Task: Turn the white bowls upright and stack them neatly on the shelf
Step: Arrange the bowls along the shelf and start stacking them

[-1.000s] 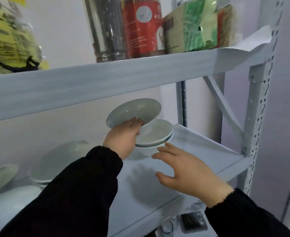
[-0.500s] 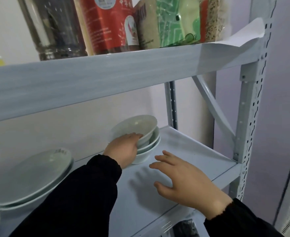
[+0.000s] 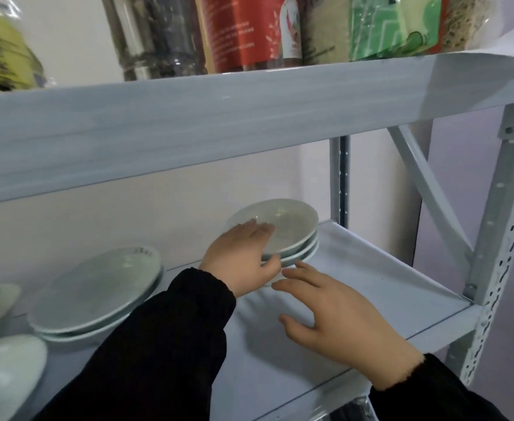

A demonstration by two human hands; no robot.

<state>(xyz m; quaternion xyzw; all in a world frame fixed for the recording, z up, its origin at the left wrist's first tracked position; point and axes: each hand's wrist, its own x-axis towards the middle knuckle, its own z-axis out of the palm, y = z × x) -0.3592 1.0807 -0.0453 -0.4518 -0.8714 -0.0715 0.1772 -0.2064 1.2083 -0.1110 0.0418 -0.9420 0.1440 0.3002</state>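
Left hand [image 3: 240,257] grips top bowl [image 3: 290,227], nested in stack [image 3: 307,254].

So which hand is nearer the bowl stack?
Left. The left hand grips the top bowl of the bowl stack by its rim; the right hand hovers open just in front of the base.

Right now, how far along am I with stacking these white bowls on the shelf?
Done: an upright stack of white ceramic bowls sits on the grey metal shelf. In hand: your left hand grips the top bowl on it; your right hand hovers open. Left: the seemingly overturned white bowls further left.
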